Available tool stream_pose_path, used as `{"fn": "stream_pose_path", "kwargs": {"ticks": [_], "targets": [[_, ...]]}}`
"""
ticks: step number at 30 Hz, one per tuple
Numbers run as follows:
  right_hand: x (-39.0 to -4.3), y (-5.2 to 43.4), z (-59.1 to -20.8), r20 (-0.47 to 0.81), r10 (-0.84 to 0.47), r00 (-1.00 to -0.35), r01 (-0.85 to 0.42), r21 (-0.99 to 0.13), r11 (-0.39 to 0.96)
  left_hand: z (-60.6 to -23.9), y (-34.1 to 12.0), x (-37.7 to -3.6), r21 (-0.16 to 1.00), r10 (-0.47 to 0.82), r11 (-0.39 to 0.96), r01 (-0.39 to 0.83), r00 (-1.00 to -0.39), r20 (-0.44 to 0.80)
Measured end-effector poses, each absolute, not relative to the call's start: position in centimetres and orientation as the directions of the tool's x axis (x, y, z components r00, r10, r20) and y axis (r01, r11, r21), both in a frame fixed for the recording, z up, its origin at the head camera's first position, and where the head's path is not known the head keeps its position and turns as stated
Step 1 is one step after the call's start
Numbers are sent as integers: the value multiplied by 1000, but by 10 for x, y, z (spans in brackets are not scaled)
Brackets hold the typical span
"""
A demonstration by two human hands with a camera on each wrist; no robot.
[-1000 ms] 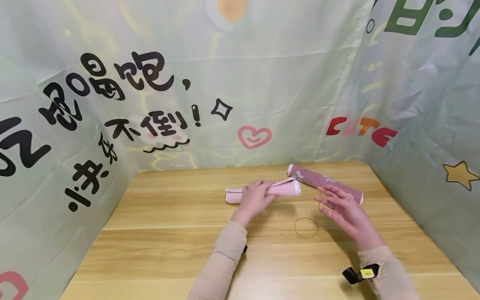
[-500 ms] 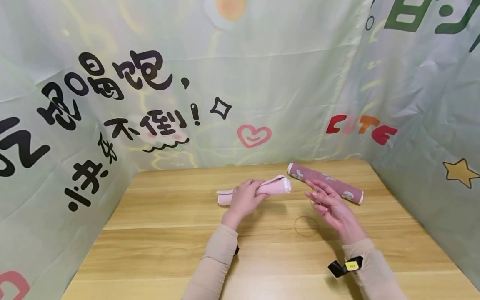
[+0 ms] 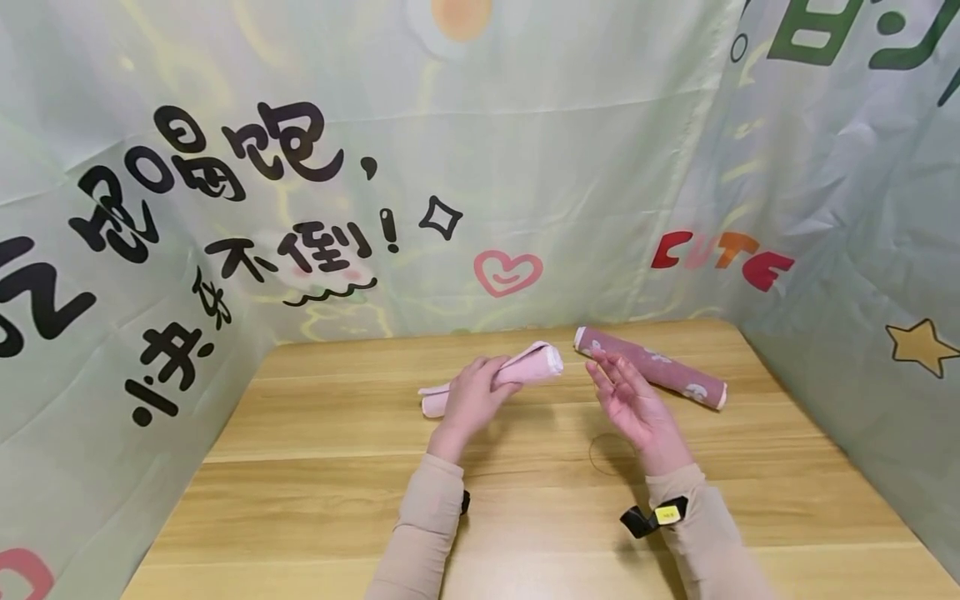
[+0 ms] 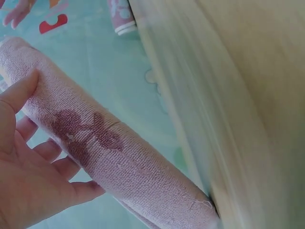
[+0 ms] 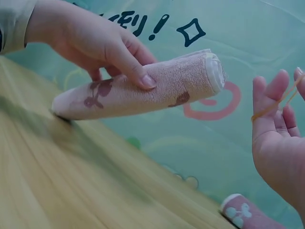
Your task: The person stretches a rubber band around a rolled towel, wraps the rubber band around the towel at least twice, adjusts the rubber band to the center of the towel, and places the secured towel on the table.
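Cloth (image 3: 678, 375), rolled and purple, is laid near the far right corner of the desk (image 3: 300, 500), partly hidden by the right hand (image 3: 633, 408), whose fingers are spread near a thin ring (image 3: 590, 454). Only in the right wrist view is a band (image 5: 267, 111) clearly seen looped over them. Near the far edge, the pale pink roll (image 3: 531, 365), dark-printed terry, is clamped tilted in the grip of the left hand (image 3: 472, 396).

The pale pink rolled towel (image 3: 531, 365), mid-frame in the head view, is rough, matt terry cloth; the mauve towel (image 3: 667, 367), right of centre, is matt cloth. The wood-grain tabletop (image 3: 525, 533) looks smooth, glossy at bottom centre. The backdrop (image 3: 577, 167) is creased fabric.
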State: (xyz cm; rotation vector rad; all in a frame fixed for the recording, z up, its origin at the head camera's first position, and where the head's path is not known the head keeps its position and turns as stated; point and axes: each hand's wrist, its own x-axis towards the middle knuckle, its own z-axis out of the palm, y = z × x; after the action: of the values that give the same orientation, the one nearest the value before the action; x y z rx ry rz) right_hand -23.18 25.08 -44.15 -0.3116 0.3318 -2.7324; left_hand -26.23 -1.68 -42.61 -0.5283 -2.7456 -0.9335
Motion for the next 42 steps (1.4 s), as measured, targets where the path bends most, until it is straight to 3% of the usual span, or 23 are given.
{"fn": "stream_pose_path", "kwargs": {"ticks": [15, 21, 26, 31, 36, 42], "targets": [[-253, 215, -454, 214, -349, -912, 260, -354, -898, -428, -28, -265, 550, 233, 742, 383, -917, 325], [-250, 206, -454, 215, -356, -909, 204, -515, -832, -429, -29, -266, 539, 227, 752, 379, -917, 327], [-247, 197, -449, 210, -268, -940, 18, -754, -657, -429, -27, -266, 512, 245, 764, 392, -911, 333], [-245, 187, -442, 228, -179, -957, -143, -909, -392, -430, -24, -265, 484, 279, 768, 419, -900, 336], [-244, 179, -435, 282, -135, -950, -261, -953, -156, -430, -22, -264, 460, 308, 775, 433, -895, 323], [-241, 178, -427, 280, -159, -947, -277, -960, -42, -429, -21, -262, 400, 361, 790, 465, -879, 311]]}}
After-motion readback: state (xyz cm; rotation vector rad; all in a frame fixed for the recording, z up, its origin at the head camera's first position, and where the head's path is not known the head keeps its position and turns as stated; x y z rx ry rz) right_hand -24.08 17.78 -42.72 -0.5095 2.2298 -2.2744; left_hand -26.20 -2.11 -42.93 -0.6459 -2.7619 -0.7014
